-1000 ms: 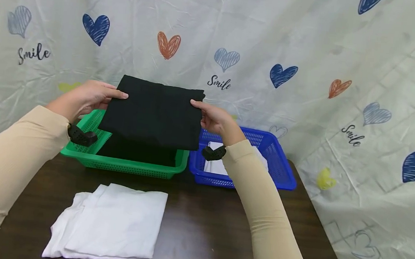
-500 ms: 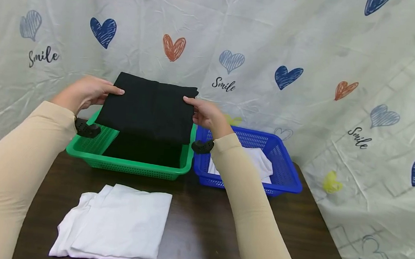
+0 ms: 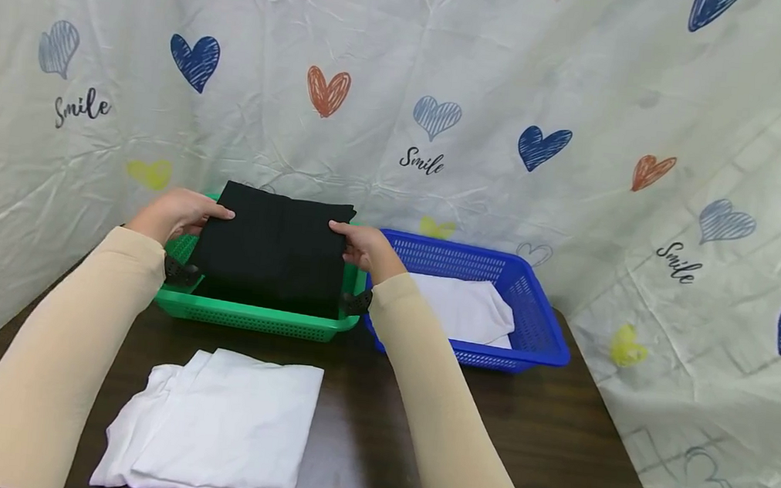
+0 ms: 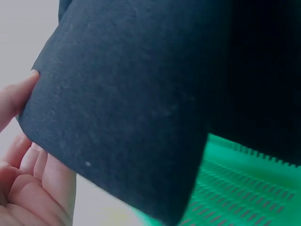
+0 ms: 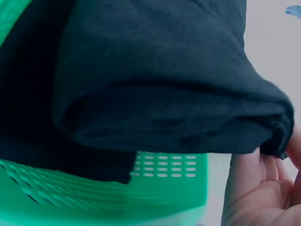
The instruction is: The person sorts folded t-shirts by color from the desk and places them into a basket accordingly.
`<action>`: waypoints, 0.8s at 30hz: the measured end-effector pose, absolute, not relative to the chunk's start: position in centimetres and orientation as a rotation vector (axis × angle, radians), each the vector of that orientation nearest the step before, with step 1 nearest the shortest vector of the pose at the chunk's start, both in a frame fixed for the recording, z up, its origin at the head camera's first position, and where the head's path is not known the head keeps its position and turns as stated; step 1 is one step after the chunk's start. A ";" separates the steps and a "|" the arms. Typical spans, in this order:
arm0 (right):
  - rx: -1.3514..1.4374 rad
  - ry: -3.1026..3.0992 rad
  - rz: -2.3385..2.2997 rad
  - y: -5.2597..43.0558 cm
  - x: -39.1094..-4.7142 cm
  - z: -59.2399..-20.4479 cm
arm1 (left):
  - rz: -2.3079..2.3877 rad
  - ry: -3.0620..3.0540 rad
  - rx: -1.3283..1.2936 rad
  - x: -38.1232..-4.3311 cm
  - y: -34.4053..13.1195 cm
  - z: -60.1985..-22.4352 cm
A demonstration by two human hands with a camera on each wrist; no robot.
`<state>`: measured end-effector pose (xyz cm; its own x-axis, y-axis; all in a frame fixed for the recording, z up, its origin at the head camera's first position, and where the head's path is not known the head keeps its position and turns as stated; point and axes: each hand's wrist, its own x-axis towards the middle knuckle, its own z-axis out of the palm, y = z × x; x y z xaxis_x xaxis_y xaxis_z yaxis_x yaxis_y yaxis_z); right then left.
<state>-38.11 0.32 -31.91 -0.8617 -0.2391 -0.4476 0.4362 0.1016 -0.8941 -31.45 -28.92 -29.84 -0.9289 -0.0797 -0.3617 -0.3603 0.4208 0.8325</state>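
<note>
A folded black cloth garment (image 3: 274, 249) hangs tilted over the green basket (image 3: 251, 317), its lower edge down inside the rim. My left hand (image 3: 180, 215) pinches its left side, thumb on the front and fingers behind. On the opposite side my right hand (image 3: 368, 248) pinches the upper right part the same way. In the right wrist view the garment's layered, rolled edge (image 5: 160, 117) faces the camera. More black cloth (image 5: 89, 165) lies beneath it in the basket. Whether the held garment touches that cloth is hard to tell.
To the right stands a blue basket (image 3: 530, 318) with folded white cloth (image 3: 464, 309) inside. A folded white garment (image 3: 221, 423) lies on the dark wooden table (image 3: 373, 444) in front. Behind hangs a pale curtain (image 3: 381, 34) printed with hearts.
Both hands have lowered the black garment from above the green basket down into its opening. It has also shifted a little left relative to the blue basket.
</note>
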 end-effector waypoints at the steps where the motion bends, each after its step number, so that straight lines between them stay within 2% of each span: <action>1: 0.198 1.882 -1.809 0.1 -38.1 -32.3 | 1.501 2.407 -0.392 -31.4 -29.0 -30.3; 7: 0.198 1.813 -1.823 -0.4 -37.9 -33.7 | 1.482 2.369 -0.390 -31.5 -28.9 -31.9; 24: 0.203 1.828 -1.762 -0.9 -36.9 -35.2 | 1.285 2.368 -0.372 -31.3 -29.0 -33.2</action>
